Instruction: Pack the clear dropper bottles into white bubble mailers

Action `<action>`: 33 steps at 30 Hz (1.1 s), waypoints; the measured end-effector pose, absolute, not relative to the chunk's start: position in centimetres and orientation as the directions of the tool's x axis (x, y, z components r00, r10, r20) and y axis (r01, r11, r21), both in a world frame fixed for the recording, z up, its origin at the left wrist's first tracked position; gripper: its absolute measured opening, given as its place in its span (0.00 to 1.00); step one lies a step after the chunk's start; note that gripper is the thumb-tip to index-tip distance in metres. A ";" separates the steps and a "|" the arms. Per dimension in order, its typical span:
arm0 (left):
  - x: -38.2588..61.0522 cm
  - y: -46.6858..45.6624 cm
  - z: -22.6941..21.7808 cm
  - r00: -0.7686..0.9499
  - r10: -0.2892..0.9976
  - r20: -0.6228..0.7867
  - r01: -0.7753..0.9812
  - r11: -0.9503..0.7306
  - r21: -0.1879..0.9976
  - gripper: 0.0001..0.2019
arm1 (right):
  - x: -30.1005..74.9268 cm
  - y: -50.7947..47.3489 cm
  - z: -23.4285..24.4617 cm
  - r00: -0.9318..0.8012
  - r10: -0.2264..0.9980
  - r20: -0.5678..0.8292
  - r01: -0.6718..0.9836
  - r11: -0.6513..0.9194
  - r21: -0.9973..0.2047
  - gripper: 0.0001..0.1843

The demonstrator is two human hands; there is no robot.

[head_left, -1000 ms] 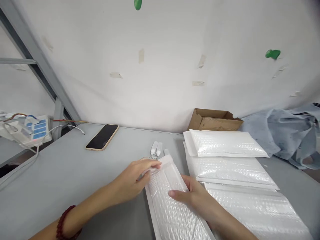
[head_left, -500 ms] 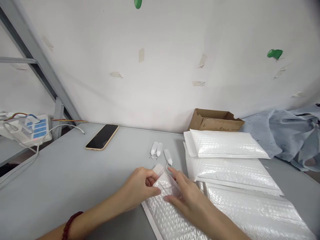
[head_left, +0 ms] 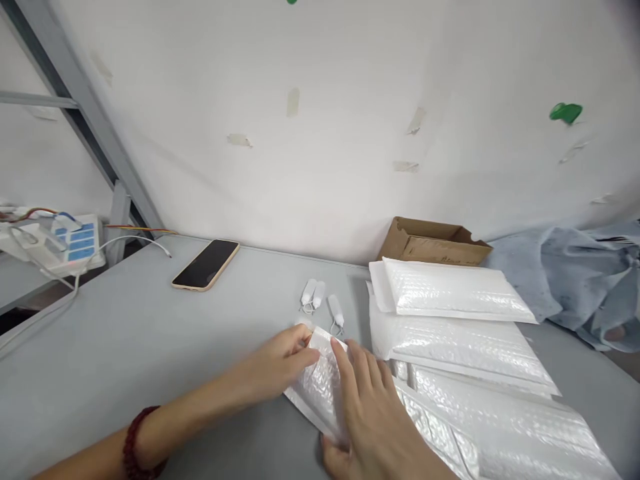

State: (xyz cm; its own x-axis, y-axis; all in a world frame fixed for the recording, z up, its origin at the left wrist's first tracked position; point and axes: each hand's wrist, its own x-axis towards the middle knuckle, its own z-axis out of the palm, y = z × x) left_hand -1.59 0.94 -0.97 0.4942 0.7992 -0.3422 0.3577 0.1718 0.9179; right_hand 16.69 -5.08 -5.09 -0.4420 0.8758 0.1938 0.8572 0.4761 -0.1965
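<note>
A white bubble mailer [head_left: 319, 387] lies on the grey table [head_left: 125, 347] in front of me. My left hand [head_left: 280, 363] pinches its far top edge with thumb and fingers. Over the mailer's near part my right hand [head_left: 367, 413] lies flat, fingers stretched out and pressing down, the thumb curled under the near edge. Three small white capsule-shaped pieces [head_left: 320, 300] sit on the table just beyond the mailer. A stack of more white bubble mailers [head_left: 450, 320] lies to the right.
A phone [head_left: 206, 265] lies face up at the back left. A brown cardboard box [head_left: 433, 241] stands against the wall behind the stack. Blue-grey cloth [head_left: 580, 273] is heaped at the right. A power strip with cables [head_left: 60, 243] sits at far left.
The mailer's top has been folded down and the mailer has turned. My right hand went from its side to flat on top. My left hand stays at the top edge.
</note>
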 end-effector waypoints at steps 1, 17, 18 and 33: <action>-1.7 0.9 -0.7 0.526 0.758 -0.385 0.332 0.234 0.914 0.10 | 16.3 -5.1 -4.5 -0.446 0.876 0.182 0.852 0.478 -0.215 0.51; -4.1 7.6 -4.8 0.487 0.801 0.347 0.620 -0.597 0.509 0.18 | 16.8 -4.9 -3.3 -0.383 0.897 0.221 0.833 0.439 -0.336 0.34; -4.0 7.8 -5.1 0.516 0.790 0.332 0.626 -0.612 0.484 0.18 | 16.8 -4.9 -3.3 -0.382 0.898 0.219 0.832 0.437 -0.340 0.35; -6.2 8.1 -2.7 0.305 0.938 0.163 0.668 -0.333 0.666 0.12 | 17.0 -4.5 -3.6 -0.300 0.943 0.147 0.833 0.334 -0.441 0.39</action>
State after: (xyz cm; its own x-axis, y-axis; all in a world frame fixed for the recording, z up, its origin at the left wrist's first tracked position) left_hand -6.23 8.12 -2.67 0.3051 0.9383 0.1629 0.6677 -0.3327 0.6659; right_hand 17.05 -4.46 -3.60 -0.3002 0.9425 0.1468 0.8329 0.3341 -0.4412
